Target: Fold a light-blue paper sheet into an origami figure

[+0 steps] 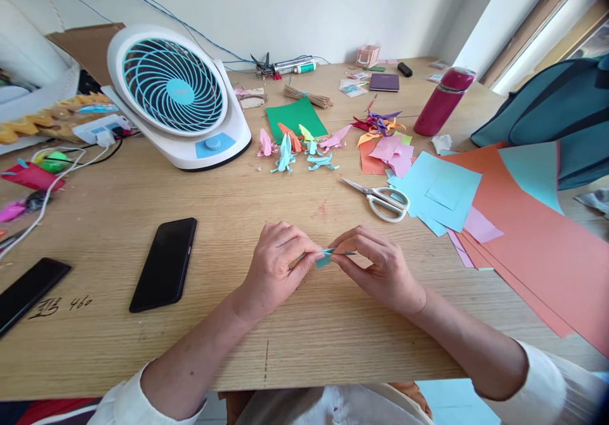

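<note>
Between my hands is a small folded piece of light-blue paper (324, 261), held just above the wooden table (228, 349). My left hand (284, 257) pinches its left end between thumb and fingertips. On the right end, my right hand (375, 261) closes in the same kind of pinch. The fingertips nearly meet and hide part of the folds. Beyond my hands lie scissors (387, 204) with white handles, their blades pointing away to the left. Farther back stand several small folded paper figures (284, 153) in blue, pink, orange and green.
Coloured paper sheets (442, 187) spread over the right side, near a red flask (445, 101) and a teal bag (547, 114). A white fan (178, 95) stands at the back left. Two phones lie on the left, one black phone (164, 264) closer to my left arm.
</note>
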The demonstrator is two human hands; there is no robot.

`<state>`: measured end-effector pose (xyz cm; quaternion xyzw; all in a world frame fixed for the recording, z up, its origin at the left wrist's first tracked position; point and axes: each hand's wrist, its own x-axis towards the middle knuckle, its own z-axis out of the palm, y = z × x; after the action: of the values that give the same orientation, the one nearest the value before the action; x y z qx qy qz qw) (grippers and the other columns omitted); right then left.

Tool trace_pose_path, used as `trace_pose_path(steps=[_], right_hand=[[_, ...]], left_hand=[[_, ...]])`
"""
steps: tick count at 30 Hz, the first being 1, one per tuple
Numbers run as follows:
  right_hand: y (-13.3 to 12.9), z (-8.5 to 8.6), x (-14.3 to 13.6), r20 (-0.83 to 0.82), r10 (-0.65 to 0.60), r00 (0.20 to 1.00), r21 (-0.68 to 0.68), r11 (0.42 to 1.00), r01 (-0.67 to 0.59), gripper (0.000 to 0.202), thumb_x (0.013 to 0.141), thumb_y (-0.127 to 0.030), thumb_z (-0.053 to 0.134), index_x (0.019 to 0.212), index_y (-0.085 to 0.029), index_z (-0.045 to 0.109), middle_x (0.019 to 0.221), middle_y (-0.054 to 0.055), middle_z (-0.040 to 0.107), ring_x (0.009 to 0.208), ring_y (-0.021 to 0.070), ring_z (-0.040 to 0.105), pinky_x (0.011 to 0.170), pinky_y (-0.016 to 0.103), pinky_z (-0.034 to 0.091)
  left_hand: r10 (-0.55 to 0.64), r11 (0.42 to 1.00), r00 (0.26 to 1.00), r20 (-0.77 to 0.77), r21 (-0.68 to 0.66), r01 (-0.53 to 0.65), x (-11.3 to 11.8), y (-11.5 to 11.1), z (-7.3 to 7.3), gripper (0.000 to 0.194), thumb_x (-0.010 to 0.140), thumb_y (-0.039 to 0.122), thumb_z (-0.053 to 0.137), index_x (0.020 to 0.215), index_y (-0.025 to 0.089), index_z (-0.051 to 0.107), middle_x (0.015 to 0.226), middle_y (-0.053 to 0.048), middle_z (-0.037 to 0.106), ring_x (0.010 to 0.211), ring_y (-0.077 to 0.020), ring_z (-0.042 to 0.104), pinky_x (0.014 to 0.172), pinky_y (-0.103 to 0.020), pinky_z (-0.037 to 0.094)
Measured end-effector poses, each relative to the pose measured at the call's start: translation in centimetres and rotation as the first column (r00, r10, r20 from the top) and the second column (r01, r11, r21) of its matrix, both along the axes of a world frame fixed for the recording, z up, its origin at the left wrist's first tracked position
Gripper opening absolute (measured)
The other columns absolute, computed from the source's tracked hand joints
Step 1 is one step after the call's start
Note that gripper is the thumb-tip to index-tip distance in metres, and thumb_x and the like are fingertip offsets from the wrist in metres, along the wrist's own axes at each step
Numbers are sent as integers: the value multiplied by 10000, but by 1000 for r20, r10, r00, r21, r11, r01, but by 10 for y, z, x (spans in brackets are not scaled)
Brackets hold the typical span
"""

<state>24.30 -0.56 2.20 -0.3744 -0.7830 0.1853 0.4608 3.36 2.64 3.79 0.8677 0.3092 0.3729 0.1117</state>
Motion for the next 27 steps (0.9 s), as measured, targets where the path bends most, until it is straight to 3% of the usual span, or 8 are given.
trace_pose_path(steps=[11,16,20,27], right_hand=[[4,1,5,-54,-75,996,8,997,76,99,876,-152,669,857,-208,590,921,51,666,816,155,645,692,296,520],[4,1,6,-93,-110,990,-106,989,100,83,894,-184,653,955,-221,611,873,28,667,805,161,637,730,318,519],[6,2,6,-111,-79,991,-181,982,58,27,918,-201,622,934,-217,636,855,30,659,800,162,624,721,320,506],[5,4,6,-93,-26,995,-146,989,12,65,911,-151,611,898,-207,641,844,38,647,784,156,610,697,314,494]], left_hand=[[7,1000,998,59,-23,-6,0,2,2,54,899,181,638,855,203,659,782,-8,627,765,-151,555,729,-309,422],[3,999,995,99,-44,2,0,3,2,60,902,170,629,853,198,650,771,-12,617,753,-149,550,705,-299,428],[6,998,994,113,-59,1,0,4,2,59,902,181,633,849,199,652,761,-12,628,747,-152,550,708,-303,428],[12,1000,1000,28,-18,-11,0,2,3,48,877,195,673,903,221,703,808,-15,698,791,-165,564,770,-332,422]])
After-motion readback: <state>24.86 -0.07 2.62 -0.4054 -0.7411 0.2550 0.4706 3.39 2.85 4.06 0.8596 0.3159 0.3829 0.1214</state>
